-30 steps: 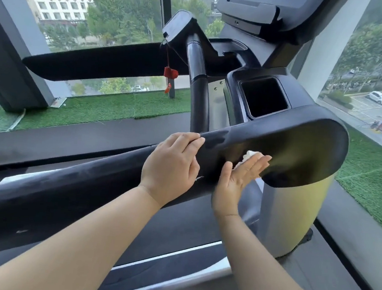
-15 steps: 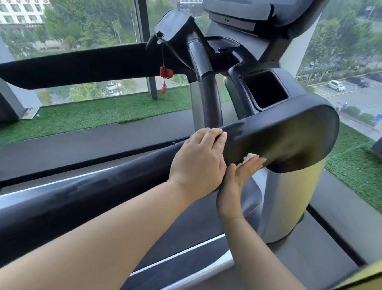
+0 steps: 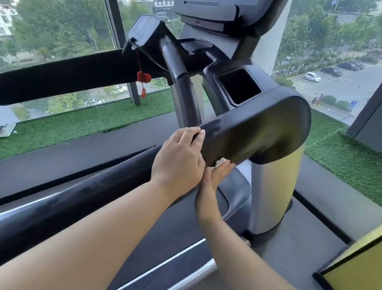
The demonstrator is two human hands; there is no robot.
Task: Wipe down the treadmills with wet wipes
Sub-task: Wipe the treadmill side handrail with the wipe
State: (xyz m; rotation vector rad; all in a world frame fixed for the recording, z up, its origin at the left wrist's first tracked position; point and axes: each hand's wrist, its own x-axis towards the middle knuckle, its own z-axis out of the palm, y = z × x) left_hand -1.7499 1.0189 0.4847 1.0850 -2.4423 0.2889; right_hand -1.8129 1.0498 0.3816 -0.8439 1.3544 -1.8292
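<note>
The treadmill's black right handrail (image 3: 251, 131) runs from lower left up to a rounded end over a silver post. My left hand (image 3: 179, 157) lies over the top of the rail, its fingers curled over the far edge. Just to its right, my right hand (image 3: 215, 174) presses a small white wet wipe (image 3: 221, 163) up against the rail's underside with straight fingers. Only a crumpled corner of the wipe shows above the fingers.
The console (image 3: 220, 6), a centre grip bar (image 3: 180, 74) and a cup recess (image 3: 239, 85) rise behind the rail. A red safety clip (image 3: 144, 77) hangs at left. The belt (image 3: 172, 240) lies below; a yellow panel (image 3: 362, 284) stands at lower right. Windows and green turf lie beyond.
Both hands slid right along the rail toward its rounded end. My right hand dropped from the rail's near face to its underside, hiding more of the wipe.
</note>
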